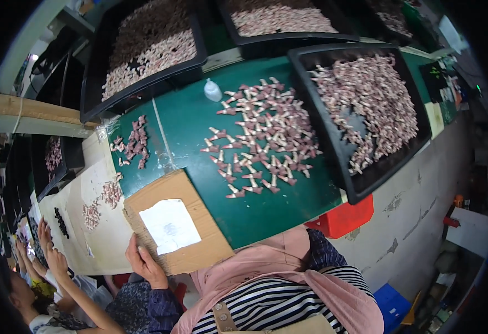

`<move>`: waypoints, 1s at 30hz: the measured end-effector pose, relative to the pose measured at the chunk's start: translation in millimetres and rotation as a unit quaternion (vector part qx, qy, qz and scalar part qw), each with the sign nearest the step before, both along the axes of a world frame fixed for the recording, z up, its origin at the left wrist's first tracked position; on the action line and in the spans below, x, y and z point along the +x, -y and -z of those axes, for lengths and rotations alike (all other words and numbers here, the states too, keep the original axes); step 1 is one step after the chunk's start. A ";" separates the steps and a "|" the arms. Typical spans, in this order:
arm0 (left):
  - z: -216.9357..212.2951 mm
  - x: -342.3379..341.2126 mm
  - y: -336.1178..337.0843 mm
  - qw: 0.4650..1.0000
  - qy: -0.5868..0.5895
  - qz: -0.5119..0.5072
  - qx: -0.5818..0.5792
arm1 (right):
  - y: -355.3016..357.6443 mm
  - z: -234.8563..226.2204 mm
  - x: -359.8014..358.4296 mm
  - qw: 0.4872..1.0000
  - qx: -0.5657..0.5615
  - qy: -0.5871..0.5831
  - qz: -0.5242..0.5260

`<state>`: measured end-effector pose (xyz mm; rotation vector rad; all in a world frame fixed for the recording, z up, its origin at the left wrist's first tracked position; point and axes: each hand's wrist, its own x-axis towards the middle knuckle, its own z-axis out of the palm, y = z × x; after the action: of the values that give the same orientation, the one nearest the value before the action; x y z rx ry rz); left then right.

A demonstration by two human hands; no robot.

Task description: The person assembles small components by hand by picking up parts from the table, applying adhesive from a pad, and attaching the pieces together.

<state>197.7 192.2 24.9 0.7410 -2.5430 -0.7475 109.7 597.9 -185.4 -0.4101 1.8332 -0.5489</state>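
My left hand (pixel 148 267), in a dark blue sleeve, grips the lower left edge of a brown cardboard sheet (pixel 206 221) with a white paper (pixel 170 227) on it. The sheet leans over the front edge of the green table mat (pixel 194 161). Past it, many small mauve and white pointed pieces (pixel 255 133) lie spread on the mat; what they are I cannot make out. To their left is a smaller heap of mauve pieces (pixel 138 142). My right hand is out of sight; only its dark sleeve (pixel 324 250) shows at my side.
A black tray (pixel 333 150) full of similar pieces sits on the right, over a red bin (pixel 347 217). More black trays (pixel 199 55) stand at the back. A small translucent bottle (pixel 212 90) is on the mat. At left, another person's hands (pixel 55 253) are raised near the pale table.
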 end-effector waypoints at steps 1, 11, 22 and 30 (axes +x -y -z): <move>1.4 -2.6 -0.1 1.000 -0.004 0.005 0.008 | -8.5 -2.5 -1.9 1.000 0.001 -0.019 0.012; 1.6 21.2 -9.8 0.987 -0.159 0.010 -0.023 | -110.1 -86.6 14.1 0.935 0.057 -0.229 0.263; 24.6 8.7 11.6 0.994 -0.088 0.061 0.014 | -18.5 -285.9 -160.2 0.668 0.081 -0.722 0.161; 24.2 11.5 6.6 0.992 -0.106 0.054 -0.049 | -16.6 -282.7 -175.8 0.720 0.105 -0.679 0.098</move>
<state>209.2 185.6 0.6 0.4685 -2.4209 -0.6898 -66.1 614.6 97.4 -0.5081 3.3646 -0.0774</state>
